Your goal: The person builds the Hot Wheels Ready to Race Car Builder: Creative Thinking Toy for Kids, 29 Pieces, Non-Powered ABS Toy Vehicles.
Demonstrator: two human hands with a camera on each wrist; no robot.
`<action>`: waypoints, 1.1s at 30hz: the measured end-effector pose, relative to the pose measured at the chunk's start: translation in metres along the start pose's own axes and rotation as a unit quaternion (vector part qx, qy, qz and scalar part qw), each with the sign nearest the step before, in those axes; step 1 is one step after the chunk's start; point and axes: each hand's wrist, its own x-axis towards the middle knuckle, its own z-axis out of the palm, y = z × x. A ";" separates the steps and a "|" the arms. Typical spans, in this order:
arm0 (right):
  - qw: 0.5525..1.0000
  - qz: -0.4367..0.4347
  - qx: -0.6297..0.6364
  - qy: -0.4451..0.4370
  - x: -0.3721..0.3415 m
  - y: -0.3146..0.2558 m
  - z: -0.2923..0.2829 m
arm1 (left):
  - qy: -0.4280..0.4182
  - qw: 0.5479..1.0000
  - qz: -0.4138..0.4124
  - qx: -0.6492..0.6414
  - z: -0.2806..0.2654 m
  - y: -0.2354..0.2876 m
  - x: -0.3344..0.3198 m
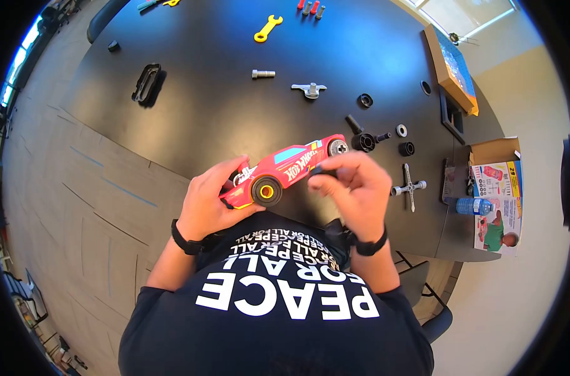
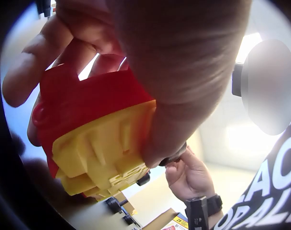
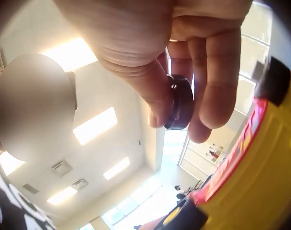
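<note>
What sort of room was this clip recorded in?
Probably an office meeting room or a classroom: there is a large dark smooth-topped table, black chairs at its edge, and bright rectangular ceiling light panels overhead.

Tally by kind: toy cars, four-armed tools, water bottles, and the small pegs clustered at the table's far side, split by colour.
Toy car: 1
Four-armed tool: 1
Water bottle: 1
Red pegs: 2
Grey pegs: 2
Total: 7

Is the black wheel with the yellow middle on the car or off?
On: the black wheel sits against the side of the red car, beside the left hand.
</note>
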 end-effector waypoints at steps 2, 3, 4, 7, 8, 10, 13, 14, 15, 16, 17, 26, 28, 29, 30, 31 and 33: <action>0.999 0.016 -0.035 -0.009 -0.014 -0.001 0.011 | 0.002 1.000 0.021 -0.022 0.001 0.002 0.003; 0.996 0.001 -0.086 -0.026 -0.017 0.000 0.013 | 0.004 1.000 0.019 -0.023 0.002 0.002 0.003; 0.990 -0.013 -0.136 -0.042 -0.020 0.004 0.014 | 0.007 0.999 0.024 -0.027 0.003 0.002 0.004; 0.985 -0.123 -0.089 -0.087 -0.014 0.020 0.020 | 0.005 1.000 0.016 -0.021 0.004 0.004 0.004; 0.984 -0.123 -0.089 -0.090 -0.014 0.018 0.021 | -0.001 1.000 0.003 -0.010 0.004 0.004 0.003; 0.992 -0.082 -0.035 -0.091 -0.015 0.013 0.022 | -0.001 1.000 0.001 -0.009 0.004 0.005 0.003; 0.993 -0.064 -0.007 -0.103 -0.016 0.017 0.019 | -0.003 1.000 0.022 0.005 0.002 0.004 0.003; 0.995 -0.035 0.011 -0.089 -0.018 0.017 0.018 | -0.008 0.999 0.047 0.018 0.001 0.003 0.003; 0.994 -0.017 0.029 -0.101 -0.018 0.018 0.016 | -0.003 0.999 0.043 0.018 -0.001 0.003 0.003; 0.994 -0.016 0.029 -0.106 -0.017 0.019 0.015 | -0.013 0.998 0.051 0.016 -0.002 0.003 0.004; 0.991 -0.028 0.051 -0.118 -0.015 0.020 0.015 | -0.022 0.998 0.059 0.014 -0.004 0.003 0.004; 0.983 -0.058 -0.033 -0.174 -0.005 0.014 0.008 | -0.080 0.995 0.056 -0.014 -0.016 0.007 0.005; 0.975 -0.066 -0.084 -0.194 -0.002 0.013 0.007 | -0.079 0.995 0.058 -0.016 -0.016 0.005 0.005; 0.965 -0.107 -0.121 -0.208 0.000 0.012 0.009 | -0.077 0.995 0.061 -0.017 -0.016 0.005 0.005; 0.951 -0.148 -0.158 -0.221 0.002 0.012 0.011 | -0.077 0.995 0.060 -0.018 -0.016 0.005 0.005; 0.951 -0.147 -0.157 -0.222 0.001 0.012 0.013 | -0.079 0.995 0.057 -0.018 -0.016 0.005 0.005; 0.944 -0.173 -0.192 -0.204 0.000 0.012 0.016 | -0.082 0.995 0.054 -0.018 -0.016 0.006 0.005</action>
